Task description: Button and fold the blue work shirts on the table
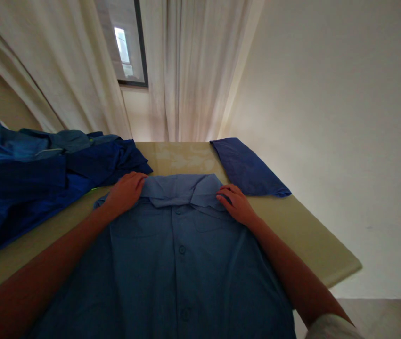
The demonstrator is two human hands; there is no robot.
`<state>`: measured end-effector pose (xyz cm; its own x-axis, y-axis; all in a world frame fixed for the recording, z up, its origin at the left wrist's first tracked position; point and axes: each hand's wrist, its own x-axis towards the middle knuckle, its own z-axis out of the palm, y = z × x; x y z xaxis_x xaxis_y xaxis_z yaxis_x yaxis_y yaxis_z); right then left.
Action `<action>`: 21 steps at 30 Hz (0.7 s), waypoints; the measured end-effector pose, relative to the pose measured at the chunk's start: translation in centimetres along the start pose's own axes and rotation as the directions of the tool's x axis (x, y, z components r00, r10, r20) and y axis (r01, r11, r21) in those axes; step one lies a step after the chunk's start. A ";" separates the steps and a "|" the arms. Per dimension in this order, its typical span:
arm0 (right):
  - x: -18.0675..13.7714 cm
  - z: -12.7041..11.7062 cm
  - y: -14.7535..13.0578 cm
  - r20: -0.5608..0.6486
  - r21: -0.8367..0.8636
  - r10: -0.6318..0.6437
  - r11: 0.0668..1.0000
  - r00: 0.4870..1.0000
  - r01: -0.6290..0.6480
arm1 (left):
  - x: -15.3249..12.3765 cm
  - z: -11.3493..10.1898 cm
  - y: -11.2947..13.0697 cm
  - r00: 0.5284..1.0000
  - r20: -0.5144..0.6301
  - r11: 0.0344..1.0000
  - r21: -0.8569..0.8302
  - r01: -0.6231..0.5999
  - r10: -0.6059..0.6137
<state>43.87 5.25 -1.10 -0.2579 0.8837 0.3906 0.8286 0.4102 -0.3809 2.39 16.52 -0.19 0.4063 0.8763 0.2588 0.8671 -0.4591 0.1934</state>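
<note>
A blue-grey button-up shirt (203,263) lies front side up, its button placket running down the middle and its lower part reaching out of the frame toward me. Its collar and shoulder part (175,186) looks lighter and is rumpled at the far end. My left hand (126,192) grips the left side of this end, fingers curled over the fabric, tips partly hidden. On the opposite side my right hand (235,202) pinches the cloth by the collar, with the thumb below the fingers.
Dark and mid-blue garments (45,165) lie heaped at the left of the tan table (309,240). A folded navy garment (248,167) rests at the back right. Beyond are beige curtains (193,70), a dark-framed window (126,47) and a pale wall (334,117).
</note>
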 end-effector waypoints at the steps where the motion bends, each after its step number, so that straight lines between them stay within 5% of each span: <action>1: 0.0 0.1 0.4 -0.050 -0.002 0.037 0.999 0.998 -0.037 | 0.6 0.0 -1.6 0.996 0.025 0.994 0.065 0.085 -0.086; 6: 2.8 0.3 2.9 -0.043 0.095 0.303 0.950 0.952 -0.298 | 2.9 -0.4 -7.0 0.923 0.221 0.949 0.093 0.301 -0.314; 10: 7.2 0.2 4.1 0.171 0.201 0.575 0.775 0.800 -0.600 | 3.2 -1.8 -7.3 0.882 0.323 0.895 -0.175 0.411 -0.342; 14: 9.9 0.1 4.4 0.460 0.334 0.592 0.576 0.662 -0.746 | 2.5 -4.0 -7.2 0.825 0.497 0.723 -0.461 0.514 -0.270; 17: 11.6 -0.5 5.0 0.407 0.383 0.543 0.630 0.735 -0.676 | 2.4 -5.7 -7.8 0.829 0.503 0.650 -0.550 0.524 -0.244; 21: 16.0 -2.0 5.6 0.188 0.217 0.450 0.848 0.873 -0.483 | 4.6 -7.5 -8.1 0.924 0.203 0.809 -0.446 0.382 -0.325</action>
<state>45.46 21.20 4.70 0.0539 0.9985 0.0121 0.7199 -0.0305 -0.6934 -4.98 23.15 6.54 0.1524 0.9882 -0.0158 0.7282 -0.1015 0.6778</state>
